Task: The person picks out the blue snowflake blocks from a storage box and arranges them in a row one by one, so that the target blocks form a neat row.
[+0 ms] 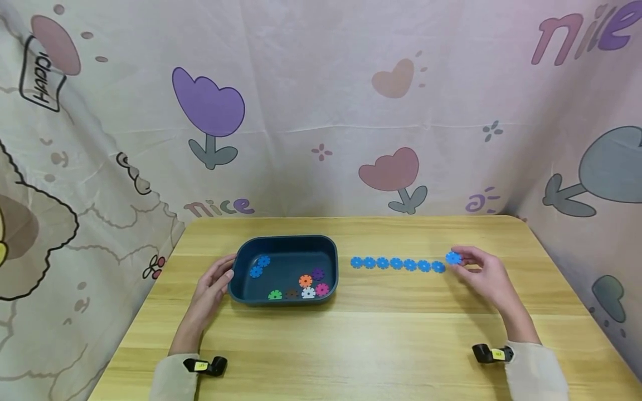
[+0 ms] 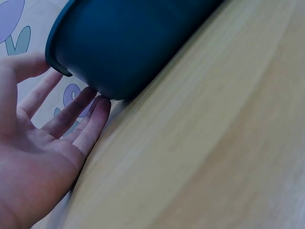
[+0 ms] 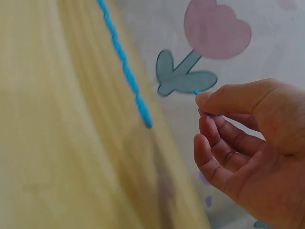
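My right hand (image 1: 484, 275) pinches a blue toothed disc (image 1: 453, 258) between thumb and fingers, just past the right end of a row of several blue discs (image 1: 396, 263). In the right wrist view the hand (image 3: 252, 148) is beside the row (image 3: 125, 67), the held disc mostly hidden by the fingertips. My left hand (image 1: 208, 289) rests against the left side of a dark blue tray (image 1: 283, 302); in the left wrist view its extended fingers (image 2: 97, 114) touch the tray's outer wall (image 2: 114, 52).
Inside the tray are two blue discs (image 1: 256, 272) at the left and, along the front right, green (image 1: 275, 295), brown, orange (image 1: 305, 280), white, purple and pink (image 1: 322, 289) ones. A patterned cloth (image 1: 301, 111) hangs behind the wooden table (image 1: 351, 356).
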A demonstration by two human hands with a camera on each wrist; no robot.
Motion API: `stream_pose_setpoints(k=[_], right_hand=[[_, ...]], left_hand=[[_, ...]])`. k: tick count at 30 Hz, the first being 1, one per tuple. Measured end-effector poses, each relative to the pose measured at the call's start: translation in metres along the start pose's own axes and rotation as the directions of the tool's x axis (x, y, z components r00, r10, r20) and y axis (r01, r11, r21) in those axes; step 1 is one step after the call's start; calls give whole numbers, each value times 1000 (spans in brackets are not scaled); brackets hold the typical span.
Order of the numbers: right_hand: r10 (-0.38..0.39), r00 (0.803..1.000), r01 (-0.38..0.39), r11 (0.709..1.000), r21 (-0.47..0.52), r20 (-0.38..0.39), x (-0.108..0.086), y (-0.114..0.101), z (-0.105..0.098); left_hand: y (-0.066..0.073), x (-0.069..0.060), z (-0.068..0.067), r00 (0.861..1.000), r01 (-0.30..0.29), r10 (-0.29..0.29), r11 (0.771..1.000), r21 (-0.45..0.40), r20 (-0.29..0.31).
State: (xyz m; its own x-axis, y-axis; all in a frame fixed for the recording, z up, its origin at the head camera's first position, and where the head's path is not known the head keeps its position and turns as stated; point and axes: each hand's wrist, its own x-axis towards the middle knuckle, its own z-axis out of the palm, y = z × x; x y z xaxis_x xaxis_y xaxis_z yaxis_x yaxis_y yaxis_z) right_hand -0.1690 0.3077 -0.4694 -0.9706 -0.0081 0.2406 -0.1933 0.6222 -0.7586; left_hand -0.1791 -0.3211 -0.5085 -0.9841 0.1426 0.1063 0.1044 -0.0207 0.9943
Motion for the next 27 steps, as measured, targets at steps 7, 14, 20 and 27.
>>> stream_pose_setpoints(k=[7,14,20,27], right_hand=[[50,998,-49,998,-46,35,-1,19,1],[86,994,-79,990,-112,60,-3,30,1],[84,992,-70,988,-137,94,-1,35,4],[79,992,-64,987,-145,96,1,35,5]], left_hand=[[0,0,0,1000,2,-2,1000,6,3],[-1,1,-1,1000,-1,1,1000,1,11],[-2,1,-1,1000,-12,13,1000,-14,11],[-2,1,-1,1000,-19,19,1000,-14,8]])
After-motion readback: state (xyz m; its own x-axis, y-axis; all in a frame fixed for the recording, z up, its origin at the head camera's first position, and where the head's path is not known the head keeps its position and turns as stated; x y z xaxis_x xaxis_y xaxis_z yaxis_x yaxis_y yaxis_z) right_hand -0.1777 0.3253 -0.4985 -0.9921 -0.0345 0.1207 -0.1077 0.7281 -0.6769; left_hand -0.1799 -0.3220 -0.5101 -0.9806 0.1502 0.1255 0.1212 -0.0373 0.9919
